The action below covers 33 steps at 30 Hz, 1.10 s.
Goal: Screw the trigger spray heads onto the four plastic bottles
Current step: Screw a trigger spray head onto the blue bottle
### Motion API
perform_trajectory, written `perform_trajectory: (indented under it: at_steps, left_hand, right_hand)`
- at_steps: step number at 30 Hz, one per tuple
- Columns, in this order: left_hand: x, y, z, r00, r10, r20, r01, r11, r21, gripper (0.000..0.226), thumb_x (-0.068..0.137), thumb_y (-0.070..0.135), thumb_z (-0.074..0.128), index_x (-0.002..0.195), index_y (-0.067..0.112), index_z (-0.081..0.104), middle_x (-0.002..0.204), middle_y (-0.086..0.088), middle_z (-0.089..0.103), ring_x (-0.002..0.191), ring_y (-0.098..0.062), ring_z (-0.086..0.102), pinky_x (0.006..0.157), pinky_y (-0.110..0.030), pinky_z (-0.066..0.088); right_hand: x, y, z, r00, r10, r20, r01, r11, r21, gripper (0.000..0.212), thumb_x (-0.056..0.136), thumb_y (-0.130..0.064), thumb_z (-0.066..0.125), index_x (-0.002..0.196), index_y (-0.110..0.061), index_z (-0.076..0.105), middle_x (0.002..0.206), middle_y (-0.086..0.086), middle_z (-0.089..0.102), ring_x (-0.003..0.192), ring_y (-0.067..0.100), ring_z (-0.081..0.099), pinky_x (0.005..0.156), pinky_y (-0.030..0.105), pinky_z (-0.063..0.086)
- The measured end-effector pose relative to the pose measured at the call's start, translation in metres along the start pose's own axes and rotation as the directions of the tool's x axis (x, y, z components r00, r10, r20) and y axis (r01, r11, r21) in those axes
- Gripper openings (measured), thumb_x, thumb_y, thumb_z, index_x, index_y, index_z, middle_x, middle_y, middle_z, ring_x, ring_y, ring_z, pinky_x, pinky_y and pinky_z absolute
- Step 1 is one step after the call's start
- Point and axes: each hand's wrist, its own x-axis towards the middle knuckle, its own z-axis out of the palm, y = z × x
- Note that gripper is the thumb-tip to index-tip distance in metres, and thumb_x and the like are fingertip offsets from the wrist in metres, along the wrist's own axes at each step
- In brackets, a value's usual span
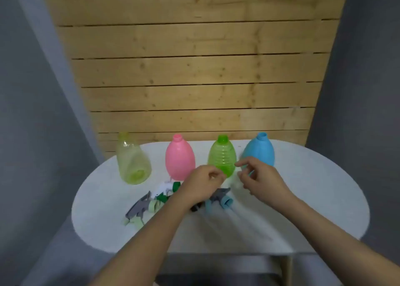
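**Four open necks, heads not yet fitted**

From where I stand the job looks barely begun: every bottle on the white table [313, 199] has a bare threaded mouth, so I'd judge this the picking-up step, choosing a first head

Along the back, left to right: the clear yellow bottle [133, 162], see-through and wide at the base; the pink bottle [179, 156], opaque and egg-shaped; the green bottle [221, 153], translucent and ribbed; the blue bottle [259, 150], opaque. All four stand upright, apart from one another

In front lie the spray heads, jumbled: a grey head with pale green collar [138, 207] furthest left, a white and dark green head [166, 191] beside it, then a grey head with blue collar [218, 199] under the wrists, its dip tube running toward the near edge

The left hand [202, 183] hovers over the pile with fingers curled in; whether it pinches anything I cannot tell. The right hand [259, 179] has its fingers loosely bent and apart, holding nothing I can see

Next, I'd guess, one head must be lifted clear of the tangle, its tube fed down a neck, the collar turned while the other hand steadies the light bottle
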Motion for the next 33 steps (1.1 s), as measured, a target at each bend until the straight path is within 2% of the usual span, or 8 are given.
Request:
perform_trajectory:
  at_steps: [4,12,15,19,24,27,31,33]
  left_hand:
    - [0.011,-0.015,0.013,0.975,-0.051,0.216,-0.023,0.946,0.324,0.057,0.076,0.059,0.060,0.123,0.025,0.059,0.131,0.002,0.059,0.120,-0.019,0.051,0.103,-0.042,0.038]
    - [0.021,-0.029,0.012,0.940,0.020,0.340,-0.135,0.939,0.317,0.053,0.073,0.055,0.067,0.119,0.028,0.061,0.112,0.006,0.061,0.105,-0.013,0.054,0.097,-0.041,0.041]
    - [0.020,-0.032,0.013,0.952,0.037,0.304,-0.133,0.945,0.300,0.052,0.072,0.053,0.069,0.114,0.022,0.063,0.107,0.001,0.063,0.099,-0.016,0.056,0.092,-0.037,0.045]
    - [0.022,-0.037,0.011,0.971,0.089,0.222,-0.115,0.988,0.106,0.036,0.071,0.045,0.074,0.097,0.021,0.066,0.084,0.014,0.061,0.079,-0.002,0.056,0.069,-0.018,0.044]
    - [0.023,-0.038,0.002,0.984,0.141,0.113,-0.127,0.984,-0.124,0.037,0.075,0.039,0.073,0.092,0.008,0.064,0.075,-0.014,0.058,0.068,-0.012,0.053,0.061,-0.026,0.039]
    - [0.020,-0.034,-0.001,0.991,0.130,0.037,-0.120,0.974,-0.190,0.016,0.073,0.043,0.073,0.086,0.038,0.067,0.089,-0.002,0.065,0.069,-0.006,0.059,0.058,-0.016,0.044]
    - [0.017,-0.034,-0.003,0.992,0.122,-0.019,-0.123,0.972,-0.200,0.015,0.075,0.035,0.074,0.087,0.038,0.067,0.089,0.008,0.068,0.073,-0.004,0.062,0.059,-0.012,0.045]
    - [0.015,-0.035,-0.005,0.992,0.125,-0.032,-0.129,0.970,-0.207,0.015,0.074,0.033,0.075,0.088,0.035,0.069,0.088,0.006,0.069,0.071,-0.002,0.061,0.059,-0.012,0.045]
  right_hand:
    - [0.006,0.018,0.001,0.998,-0.009,0.058,0.019,0.986,-0.163,0.016,0.086,-0.022,0.059,0.102,-0.022,0.061,0.069,-0.015,0.056,0.060,0.007,0.056,0.061,0.023,0.043]
    - [0.018,0.030,-0.008,0.999,-0.016,-0.029,0.011,0.981,-0.192,0.015,0.083,-0.027,0.063,0.097,-0.022,0.063,0.071,-0.014,0.056,0.057,0.001,0.050,0.063,0.026,0.043]
    - [0.019,0.030,-0.013,0.989,-0.019,-0.148,-0.010,0.982,-0.190,0.018,0.079,-0.032,0.068,0.094,-0.023,0.062,0.080,-0.010,0.061,0.063,0.009,0.054,0.065,0.028,0.044]
    - [0.023,0.038,-0.018,0.944,-0.012,-0.331,-0.051,0.982,-0.183,0.023,0.075,-0.034,0.071,0.084,-0.025,0.053,0.086,-0.007,0.055,0.070,0.012,0.049,0.061,0.028,0.037]
    - [0.043,0.053,-0.022,0.890,0.125,-0.439,-0.184,0.978,-0.095,0.047,0.067,-0.036,0.079,0.093,-0.015,0.045,0.099,0.001,0.044,0.097,0.022,0.047,0.075,0.027,0.036]
    - [0.053,0.059,-0.020,0.885,0.200,-0.421,-0.230,0.973,-0.022,0.072,0.061,-0.036,0.083,0.115,-0.011,0.043,0.117,0.006,0.043,0.114,0.025,0.041,0.085,0.028,0.035]
    - [0.063,0.065,-0.016,0.926,0.280,-0.254,-0.263,0.960,0.097,0.100,0.059,-0.035,0.085,0.138,-0.015,0.029,0.137,0.010,0.038,0.124,0.027,0.040,0.101,0.043,0.040]
    - [0.066,0.067,-0.013,0.940,0.292,-0.175,-0.266,0.951,0.157,0.100,0.060,-0.032,0.085,0.139,-0.017,0.026,0.134,0.007,0.041,0.119,0.025,0.045,0.097,0.044,0.044]
